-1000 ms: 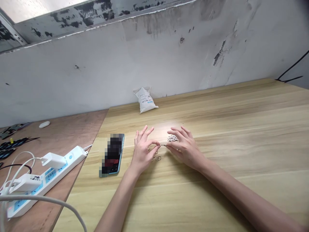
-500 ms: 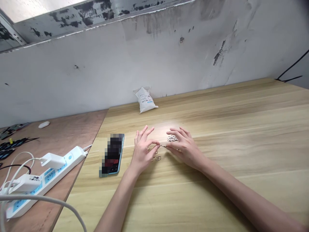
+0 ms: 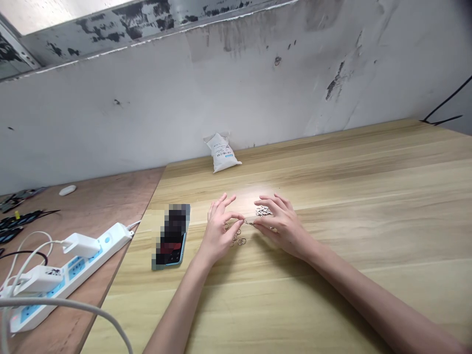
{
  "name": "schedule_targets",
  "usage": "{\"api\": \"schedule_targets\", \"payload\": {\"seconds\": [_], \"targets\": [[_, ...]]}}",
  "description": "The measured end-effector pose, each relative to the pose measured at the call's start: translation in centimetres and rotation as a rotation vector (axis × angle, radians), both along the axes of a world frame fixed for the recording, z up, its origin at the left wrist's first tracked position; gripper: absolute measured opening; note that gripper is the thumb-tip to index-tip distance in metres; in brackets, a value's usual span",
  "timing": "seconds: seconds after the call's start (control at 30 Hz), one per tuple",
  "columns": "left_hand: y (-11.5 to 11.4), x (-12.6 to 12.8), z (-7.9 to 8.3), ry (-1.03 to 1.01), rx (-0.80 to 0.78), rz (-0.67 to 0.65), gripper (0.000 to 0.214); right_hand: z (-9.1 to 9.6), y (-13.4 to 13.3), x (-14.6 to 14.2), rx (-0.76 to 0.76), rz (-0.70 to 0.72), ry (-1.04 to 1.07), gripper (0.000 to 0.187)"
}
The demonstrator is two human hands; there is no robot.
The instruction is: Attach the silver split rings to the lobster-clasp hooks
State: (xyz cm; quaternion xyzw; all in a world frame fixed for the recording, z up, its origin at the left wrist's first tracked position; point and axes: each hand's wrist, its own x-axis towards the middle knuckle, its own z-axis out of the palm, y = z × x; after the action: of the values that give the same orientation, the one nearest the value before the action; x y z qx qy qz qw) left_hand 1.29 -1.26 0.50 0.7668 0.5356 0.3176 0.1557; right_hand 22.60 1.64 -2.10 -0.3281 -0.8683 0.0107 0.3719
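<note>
Over the wooden table [image 3: 368, 206], the left hand [image 3: 220, 232] and right hand [image 3: 283, 224] were held facing and close, seemingly for fine control. Silvery parts [image 3: 263, 211] were laid by the right and loose rings [image 3: 241, 241] by the left, apparently for easy reach. Between, a small metal piece [image 3: 249, 223] was gripped in both thumb-and-finger pinches.

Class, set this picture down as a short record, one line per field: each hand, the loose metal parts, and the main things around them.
Left hand: fingertips pinching one end of a small metal piece
Right hand: fingertips at the piece's other end
Metal rings: loose on the table, beside the left hand
Metal clasps: piled, partly hidden by the right hand
Phone: flat, left of the left hand
White packet: near the wall
Power strip: on the brown surface
</note>
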Motion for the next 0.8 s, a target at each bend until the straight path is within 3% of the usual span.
{"api": "schedule_targets", "payload": {"seconds": [0.53,0.8], "targets": [[-0.06,0.18,-0.24,0.085,0.055,-0.026,0.010,0.33,-0.40,-0.23,-0.003,0.007,-0.031,0.015],[0.10,-0.07,-0.07,0.032,0.006,-0.065,0.011,0.79,-0.45,0.01,-0.187,0.039,-0.007,0.014]]}}
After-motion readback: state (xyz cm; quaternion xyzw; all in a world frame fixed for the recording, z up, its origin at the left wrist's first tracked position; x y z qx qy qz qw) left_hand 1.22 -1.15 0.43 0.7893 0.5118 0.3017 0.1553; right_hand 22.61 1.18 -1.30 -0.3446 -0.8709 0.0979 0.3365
